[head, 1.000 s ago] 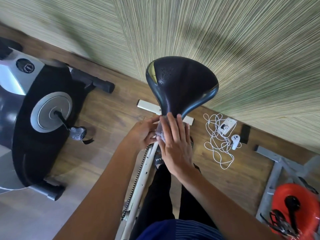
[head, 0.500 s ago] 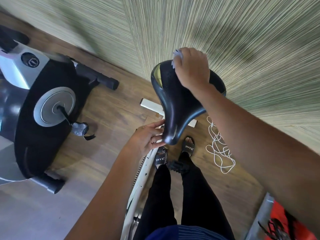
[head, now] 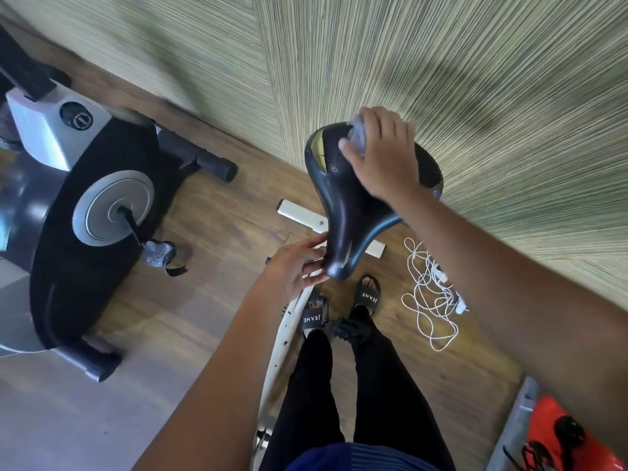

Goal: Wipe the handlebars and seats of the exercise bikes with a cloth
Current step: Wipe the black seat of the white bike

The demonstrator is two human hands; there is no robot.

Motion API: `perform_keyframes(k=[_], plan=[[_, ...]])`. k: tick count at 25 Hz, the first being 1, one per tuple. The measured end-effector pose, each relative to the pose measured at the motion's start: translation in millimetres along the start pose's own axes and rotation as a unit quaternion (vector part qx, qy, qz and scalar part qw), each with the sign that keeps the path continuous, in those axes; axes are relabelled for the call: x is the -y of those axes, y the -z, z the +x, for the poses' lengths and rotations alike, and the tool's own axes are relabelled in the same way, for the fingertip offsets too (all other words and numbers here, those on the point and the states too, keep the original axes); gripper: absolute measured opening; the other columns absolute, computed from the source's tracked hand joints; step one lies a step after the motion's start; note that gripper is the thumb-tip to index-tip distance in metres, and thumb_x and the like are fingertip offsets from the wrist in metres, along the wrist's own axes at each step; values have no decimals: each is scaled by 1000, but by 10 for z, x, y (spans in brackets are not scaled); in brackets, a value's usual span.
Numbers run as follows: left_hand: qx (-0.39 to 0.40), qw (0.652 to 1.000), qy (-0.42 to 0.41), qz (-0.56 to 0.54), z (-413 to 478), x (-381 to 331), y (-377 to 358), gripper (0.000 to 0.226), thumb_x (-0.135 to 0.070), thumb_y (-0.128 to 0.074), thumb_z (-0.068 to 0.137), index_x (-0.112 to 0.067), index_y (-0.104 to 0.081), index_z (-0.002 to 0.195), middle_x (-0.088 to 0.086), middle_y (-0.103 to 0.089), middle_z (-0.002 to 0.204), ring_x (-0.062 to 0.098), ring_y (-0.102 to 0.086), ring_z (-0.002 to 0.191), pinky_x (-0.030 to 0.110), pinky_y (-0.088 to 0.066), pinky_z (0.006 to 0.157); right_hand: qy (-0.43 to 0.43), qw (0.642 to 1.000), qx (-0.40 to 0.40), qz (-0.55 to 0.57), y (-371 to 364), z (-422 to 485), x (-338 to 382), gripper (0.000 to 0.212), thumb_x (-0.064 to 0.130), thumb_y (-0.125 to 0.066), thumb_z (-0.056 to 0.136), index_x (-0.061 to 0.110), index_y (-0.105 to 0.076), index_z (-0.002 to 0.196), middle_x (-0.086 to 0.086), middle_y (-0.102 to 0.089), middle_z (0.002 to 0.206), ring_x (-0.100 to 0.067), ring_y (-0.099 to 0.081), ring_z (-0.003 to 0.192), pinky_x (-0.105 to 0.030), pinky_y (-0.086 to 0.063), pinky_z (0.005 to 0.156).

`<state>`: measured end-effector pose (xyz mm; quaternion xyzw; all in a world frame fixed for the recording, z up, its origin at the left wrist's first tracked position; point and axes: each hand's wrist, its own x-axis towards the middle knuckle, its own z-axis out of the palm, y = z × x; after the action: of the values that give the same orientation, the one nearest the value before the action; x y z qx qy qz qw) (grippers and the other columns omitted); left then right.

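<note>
Since one second ago, the right hand [head: 384,158] has travelled from the nose of the seat [head: 343,205] to its wide rear, gripping the bunched grey cloth [head: 358,136]. The left hand [head: 295,266] steadies the nose with extended fingers. Seat wiping is under way; the next move is probably a return stroke forward. The seat is black, glossy and perforated, and stands directly before the person.

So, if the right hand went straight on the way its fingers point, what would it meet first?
The right hand, holding the cloth at the seat's wide rear, would run off that edge and likely meet the striped wall next. The gap between them is unclear.
</note>
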<state>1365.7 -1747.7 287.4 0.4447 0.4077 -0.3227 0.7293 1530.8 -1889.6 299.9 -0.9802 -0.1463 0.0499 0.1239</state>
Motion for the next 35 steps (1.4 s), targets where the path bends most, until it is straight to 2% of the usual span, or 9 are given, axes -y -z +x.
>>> perform_keyframes(k=[4, 7, 10, 13, 16, 20, 30, 33, 35], plan=[[-16, 1000, -10, 24, -15, -33, -23, 40, 9, -46, 93, -16, -68, 115, 8, -73, 97, 22, -69, 84, 36, -55, 82, 11, 999, -6, -35, -264, -904, 249, 71, 58, -31, 101, 10, -27, 154, -12, -29, 158, -33, -24, 148, -54, -17, 122], [-177, 968, -143, 108, -68, 3, -85, 32, 2, -49, 95, -11, -70, 116, 3, -73, 94, 21, -67, 88, 26, -54, 82, 32, 998, -3, -55, -381, -1385, 436, 70, 57, -33, 102, 9, -34, 153, -13, -35, 158, -34, -29, 147, -53, -18, 122], [-356, 806, -423, 213, -270, -33, -286, 31, -6, -45, 97, -15, -70, 112, -8, -66, 102, 11, -58, 96, 18, -44, 83, 52, 998, 16, 26, -268, -1415, 466, 69, 57, -24, 103, 12, -28, 156, -8, -28, 163, -25, -20, 152, -49, -10, 124], [-258, 665, -617, 333, -203, -96, -515, 34, -5, -39, 96, -2, -65, 118, 4, -65, 116, 16, -55, 112, 37, -46, 97, -51, 947, -25, 316, -15, -1303, 268, 49, 33, -35, 107, 21, -30, 155, 4, -30, 161, -11, -21, 150, -40, -7, 125], [-162, 567, -575, 568, 18, -9, -655, 47, -26, -37, 104, -1, -48, 142, 16, -44, 152, 30, -32, 146, 49, -25, 120, -228, 866, -202, 395, 178, -1067, -111, 38, 23, -41, 104, 15, -48, 140, 4, -49, 140, -8, -45, 130, -38, -36, 113], [-181, 428, -497, 732, 204, 268, -579, 66, -49, -29, 106, -5, -25, 156, 13, -19, 164, 29, -13, 153, 50, -18, 122, -193, 926, -132, 297, 51, -609, -361, 35, 26, -43, 101, 16, -57, 131, 1, -57, 134, -15, -48, 128, -45, -35, 112], [-321, 501, -451, 665, 809, -903, -928, 62, -42, -25, 106, -1, -32, 152, 17, -38, 156, 32, -31, 147, 47, -21, 122, -222, 953, -135, 155, -193, -407, -346, 34, 33, -37, 102, 27, -52, 132, 10, -56, 135, -14, -47, 131, -42, -19, 121], [-344, 531, -412, 656, 827, -1300, -1112, 59, -44, -32, 106, 4, -56, 130, 23, -63, 127, 40, -59, 120, 50, -45, 103, -227, 953, -149, 137, -220, -399, -339, 35, 33, -37, 101, 27, -53, 131, 9, -58, 134, -16, -49, 130, -42, -23, 119], [-295, 598, -306, 680, 859, -1657, -1163, 56, -44, -30, 106, 0, -64, 117, 22, -66, 116, 41, -62, 109, 47, -46, 91, -222, 956, -153, 114, -229, -398, -326, 36, 33, -34, 101, 27, -53, 132, 8, -58, 134, -17, -49, 130, -44, -25, 118]])
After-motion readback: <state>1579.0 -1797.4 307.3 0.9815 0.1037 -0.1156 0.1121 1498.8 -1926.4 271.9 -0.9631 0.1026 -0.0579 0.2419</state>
